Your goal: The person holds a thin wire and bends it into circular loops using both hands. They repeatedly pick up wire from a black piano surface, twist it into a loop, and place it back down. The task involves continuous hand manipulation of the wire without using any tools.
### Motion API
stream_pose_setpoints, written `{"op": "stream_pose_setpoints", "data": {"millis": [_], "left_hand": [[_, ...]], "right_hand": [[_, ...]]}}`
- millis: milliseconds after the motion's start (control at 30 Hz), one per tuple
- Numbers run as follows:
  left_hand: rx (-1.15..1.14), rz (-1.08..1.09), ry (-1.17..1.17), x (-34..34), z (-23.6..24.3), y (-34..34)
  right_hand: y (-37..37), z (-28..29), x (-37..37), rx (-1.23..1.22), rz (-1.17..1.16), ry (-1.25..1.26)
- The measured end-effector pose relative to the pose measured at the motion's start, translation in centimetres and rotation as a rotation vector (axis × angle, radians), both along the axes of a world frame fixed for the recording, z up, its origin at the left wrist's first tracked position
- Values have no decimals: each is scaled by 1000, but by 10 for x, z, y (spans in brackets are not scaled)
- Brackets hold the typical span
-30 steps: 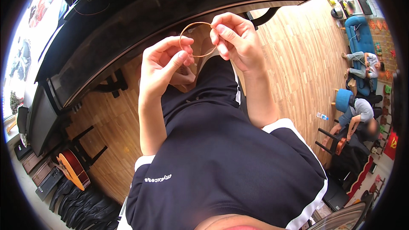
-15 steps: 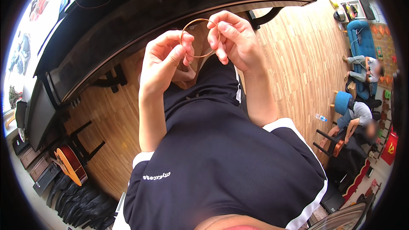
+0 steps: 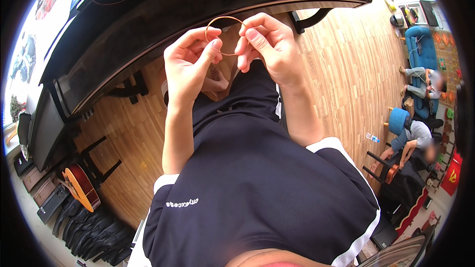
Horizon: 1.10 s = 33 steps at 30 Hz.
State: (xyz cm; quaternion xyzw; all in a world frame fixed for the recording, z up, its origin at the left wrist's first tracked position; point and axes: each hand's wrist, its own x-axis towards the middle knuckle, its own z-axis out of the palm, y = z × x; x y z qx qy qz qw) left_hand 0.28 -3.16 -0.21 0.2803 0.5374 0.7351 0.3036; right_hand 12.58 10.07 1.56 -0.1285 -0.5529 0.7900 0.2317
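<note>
golden hoop point(image 3: 226, 17) — pinched by left grip point(image 3: 188, 62), right grip point(image 3: 274, 49)

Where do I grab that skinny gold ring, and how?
Probably pinch the thin gold ring by its far arc, coming from the side away from the person's body. That slim curve is bare, while the left hand and right hand cover its sides.

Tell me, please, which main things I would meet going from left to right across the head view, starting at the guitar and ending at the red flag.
Acoustic guitar, left hand, thin golden hoop, right hand, clear plastic bottle, blue sofa, red flag.
</note>
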Motion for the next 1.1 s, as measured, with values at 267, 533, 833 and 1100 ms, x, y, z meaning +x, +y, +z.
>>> {"op": "stream_pose_setpoints", "data": {"millis": [267, 533, 833, 1100], "left_hand": [[56, -75, -138, -6, -5, -5], [166, -169, -215, -12, -7, -7], [325, 51, -87, -21, -9, -15], [2, 285, 239, -13, 1, -8]], "right_hand": [[6, -5, 1, -35, 25, -12], [5, -6, -1, -66, 10, -4], [9, -7, 1, 18, -38, -75], [4, -8, -2, 116, -128, -126]]}}
